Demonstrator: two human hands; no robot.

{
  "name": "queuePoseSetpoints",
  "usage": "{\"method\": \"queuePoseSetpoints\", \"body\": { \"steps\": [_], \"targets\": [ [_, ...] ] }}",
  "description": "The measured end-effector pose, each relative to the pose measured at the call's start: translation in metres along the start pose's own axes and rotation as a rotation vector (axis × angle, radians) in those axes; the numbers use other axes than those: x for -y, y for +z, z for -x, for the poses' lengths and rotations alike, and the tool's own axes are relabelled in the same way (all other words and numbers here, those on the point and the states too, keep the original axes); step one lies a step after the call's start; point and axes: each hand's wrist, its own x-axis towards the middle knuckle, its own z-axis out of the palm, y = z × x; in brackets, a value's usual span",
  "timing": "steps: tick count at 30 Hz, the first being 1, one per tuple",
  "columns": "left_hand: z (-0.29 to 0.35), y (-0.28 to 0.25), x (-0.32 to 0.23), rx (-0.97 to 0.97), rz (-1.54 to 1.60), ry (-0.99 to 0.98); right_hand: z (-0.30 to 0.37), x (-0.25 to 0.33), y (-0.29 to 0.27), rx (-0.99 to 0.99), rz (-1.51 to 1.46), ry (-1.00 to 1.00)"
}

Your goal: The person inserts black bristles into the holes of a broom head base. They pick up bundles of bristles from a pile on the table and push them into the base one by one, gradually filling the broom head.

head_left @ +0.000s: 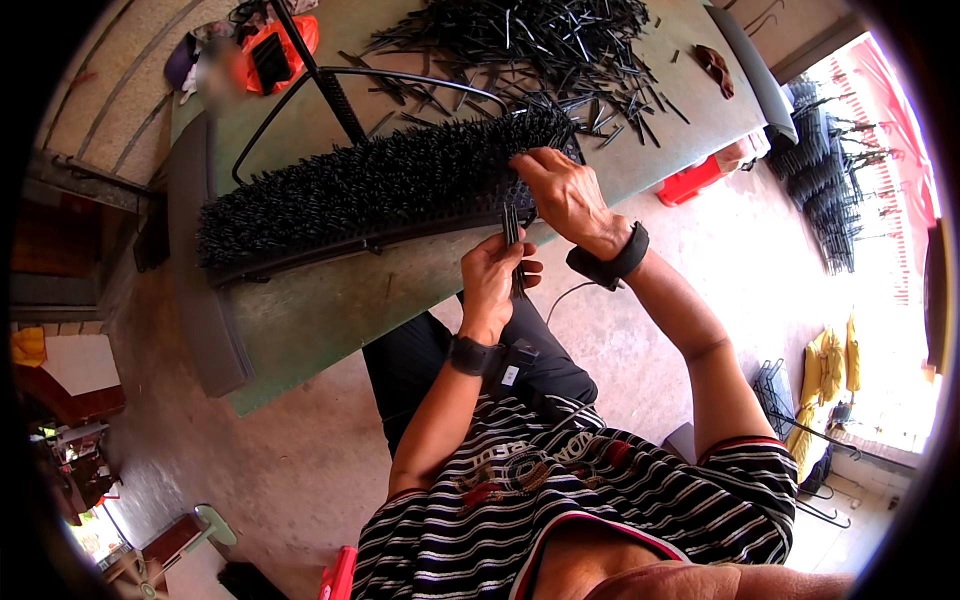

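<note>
A long black bristled board (350,195) lies slantwise on the green table, densely covered with short upright black pieces. Toward its right end, a strip of bare, perforated surface shows. My left hand (489,287) is closed around a small bundle of thin black strips (511,225), held upright just in front of the board. My right hand (568,197) reaches over the board's right end with its fingers pinched together and bent down. Whatever those fingertips hold is hidden behind the hand. Both wrists wear black bands.
A heap of loose black strips (530,45) covers the table's (330,315) far side. A black metal frame (335,95) rises behind the board. An orange bag with a dark phone (271,62) lies far left. Stacked black racks (822,165) stand at right, beyond a red stool (692,182).
</note>
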Motion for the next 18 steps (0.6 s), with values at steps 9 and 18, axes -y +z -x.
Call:
{"method": "queuePoseSetpoints", "body": {
  "steps": [9,18],
  "targets": [
    [0.009,-0.011,-0.007,0.186,0.115,-0.110,0.014,0.020,-0.026,0.092,0.146,-0.531],
    [-0.001,-0.005,-0.026,0.359,0.051,-0.400,0.069,-0.008,-0.023,0.233,-0.180,-0.092]
  ]
}}
